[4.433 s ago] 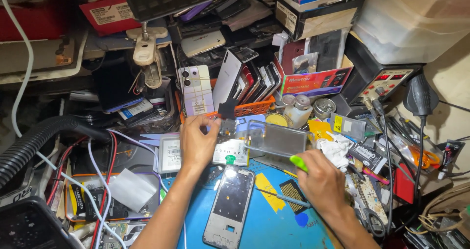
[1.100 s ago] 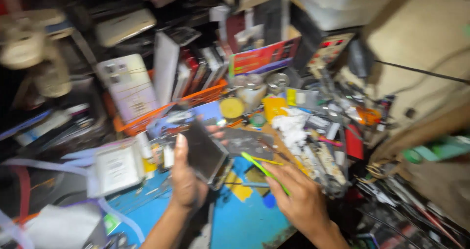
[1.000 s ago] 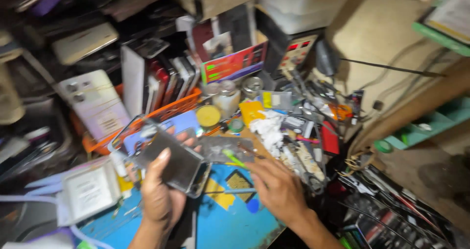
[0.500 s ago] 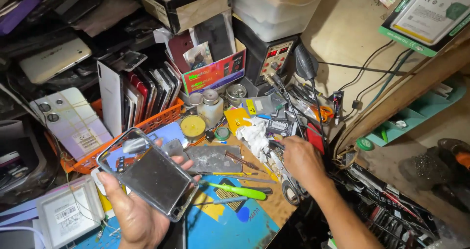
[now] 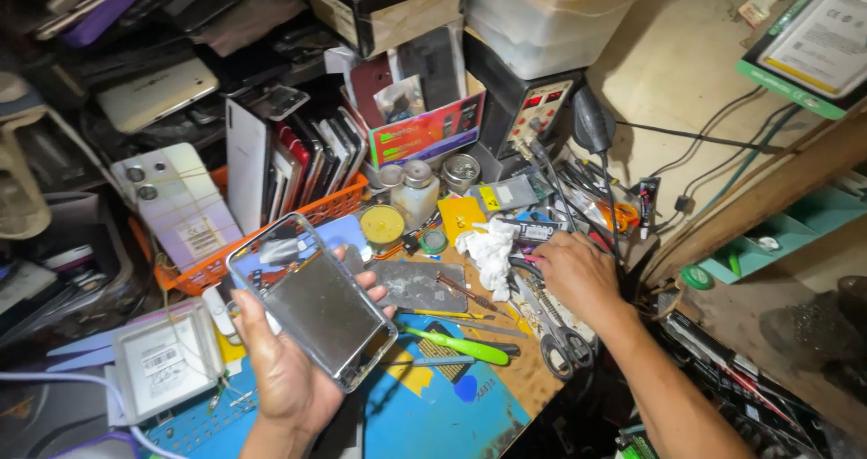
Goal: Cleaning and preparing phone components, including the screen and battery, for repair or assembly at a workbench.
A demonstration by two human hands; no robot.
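Observation:
My left hand (image 5: 287, 369) grips a phone (image 5: 312, 299) with its back cover off, tilted up above the blue work mat (image 5: 433, 414). My right hand (image 5: 575, 274) reaches to the right into a pile of tools and small parts, fingers curled on the pile; whether it holds anything I cannot tell. A green-handled screwdriver (image 5: 456, 345) lies loose on the mat between the hands. A dark flat phone panel (image 5: 418, 285) lies just behind it, with a thin tool resting across it.
An orange basket (image 5: 312, 215) of upright phones stands at the back left. Small jars (image 5: 416, 188), a yellow tin (image 5: 383, 224), crumpled white tissue (image 5: 489, 247), scissors (image 5: 562, 342) and a power supply unit (image 5: 528, 107) crowd the bench. Cables run down the right wall.
My left hand lifted the phone off the mat. My right hand put down the green screwdriver and reached right into the tool pile. The view swung right.

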